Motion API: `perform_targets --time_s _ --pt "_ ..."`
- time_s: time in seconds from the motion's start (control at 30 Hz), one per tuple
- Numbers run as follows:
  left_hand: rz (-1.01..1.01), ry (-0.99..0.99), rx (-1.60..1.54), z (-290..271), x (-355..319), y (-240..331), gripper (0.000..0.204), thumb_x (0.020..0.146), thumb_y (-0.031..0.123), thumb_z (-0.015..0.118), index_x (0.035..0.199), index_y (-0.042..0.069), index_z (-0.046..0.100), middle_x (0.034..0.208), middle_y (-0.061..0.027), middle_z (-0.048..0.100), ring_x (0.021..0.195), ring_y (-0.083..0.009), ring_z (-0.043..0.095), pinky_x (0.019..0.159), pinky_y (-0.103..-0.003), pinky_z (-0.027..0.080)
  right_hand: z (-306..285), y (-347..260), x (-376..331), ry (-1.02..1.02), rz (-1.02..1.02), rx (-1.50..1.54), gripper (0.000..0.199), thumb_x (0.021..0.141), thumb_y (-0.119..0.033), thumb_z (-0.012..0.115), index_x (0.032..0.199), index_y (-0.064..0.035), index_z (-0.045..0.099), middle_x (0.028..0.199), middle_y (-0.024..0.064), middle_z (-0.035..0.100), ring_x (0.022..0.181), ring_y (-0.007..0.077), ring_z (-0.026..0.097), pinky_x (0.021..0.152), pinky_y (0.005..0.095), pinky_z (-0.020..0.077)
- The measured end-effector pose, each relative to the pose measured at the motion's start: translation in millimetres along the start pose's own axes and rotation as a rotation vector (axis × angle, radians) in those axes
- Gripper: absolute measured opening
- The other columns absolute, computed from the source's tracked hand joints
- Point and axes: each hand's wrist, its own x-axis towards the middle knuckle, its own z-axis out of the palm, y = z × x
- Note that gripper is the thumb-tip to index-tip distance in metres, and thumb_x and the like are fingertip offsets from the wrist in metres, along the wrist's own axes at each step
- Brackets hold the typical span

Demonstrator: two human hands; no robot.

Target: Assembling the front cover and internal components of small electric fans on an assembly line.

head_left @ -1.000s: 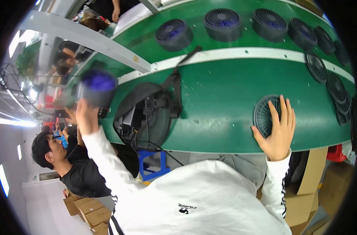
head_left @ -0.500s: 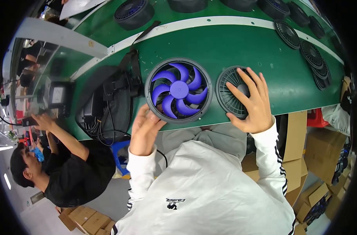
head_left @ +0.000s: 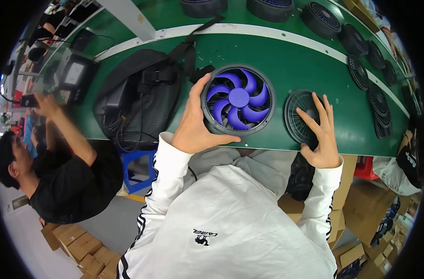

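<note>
A round black fan housing (head_left: 209, 118) with a purple seven-bladed impeller (head_left: 239, 98) lies face up on the green bench. My left hand (head_left: 194, 122) grips its left side, the thumb along the near rim and the fingers along the left rim. To the right, a round black fan grille (head_left: 293, 122) is under my right hand (head_left: 324, 135). Those fingers are spread over its ribs and far rim, with the thumb at the near edge. My hand hides the grille's right part; whether it is lifted off the bench I cannot tell.
A black mesh backpack (head_left: 140, 97) with cables lies left of the housing. Several finished-looking fans (head_left: 320, 19) stand along the far ledge, and loose grilles (head_left: 378, 99) lie at right. A co-worker in black (head_left: 72, 179) sits at left. Cardboard boxes (head_left: 371, 204) stand below the bench.
The view has shifted. My left hand has moved from the housing's near-left edge to a wide grip around its left side. My right hand stays on the grille, its fingers closer together.
</note>
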Motion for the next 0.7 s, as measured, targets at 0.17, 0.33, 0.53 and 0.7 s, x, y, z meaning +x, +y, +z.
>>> perform_targets --time_s 0.17,0.33,0.53,0.7 --pt "0.087 0.108 0.169 18 -12 -4 0.131 0.063 0.034 0.105 0.163 0.003 0.026 0.165 -0.0299 0.033 0.152 -0.0456 0.040 0.123 -0.053 0.038 4 15 -13 0.093 -0.007 0.078 0.076 0.080 -0.028 0.077 0.151 -0.0053 0.059 0.171 0.0271 0.035 0.158 0.0541 0.027 0.128 0.0624 0.0210" --pt "0.194 0.082 0.245 10 -10 -7 0.107 0.066 0.033 0.104 0.150 0.008 0.043 0.164 -0.0330 0.034 0.150 -0.0494 0.043 0.120 -0.054 0.041 14 9 -17 0.134 0.123 0.095 0.084 0.079 -0.036 0.081 0.153 -0.0052 0.057 0.170 0.0266 0.036 0.157 0.0525 0.030 0.128 0.0608 0.0238" --pt "0.193 0.099 0.243 10 -10 -8 0.089 0.068 0.033 0.103 0.137 0.011 0.051 0.166 -0.0344 0.034 0.150 -0.0505 0.043 0.119 -0.055 0.041 8 9 -8 0.123 0.151 -0.040 0.094 0.077 -0.049 0.086 0.154 -0.0056 0.055 0.167 0.0260 0.039 0.154 0.0495 0.036 0.125 0.0596 0.0286" --pt "0.221 0.128 0.195 19 -11 -10 0.107 0.064 0.037 0.104 0.148 0.007 0.044 0.165 -0.0328 0.036 0.150 -0.0500 0.042 0.121 -0.053 0.039 3 32 13 0.148 -0.021 -0.084 0.102 0.074 -0.055 0.088 0.156 -0.0058 0.053 0.164 0.0258 0.043 0.147 0.0487 0.042 0.123 0.0564 0.0333"
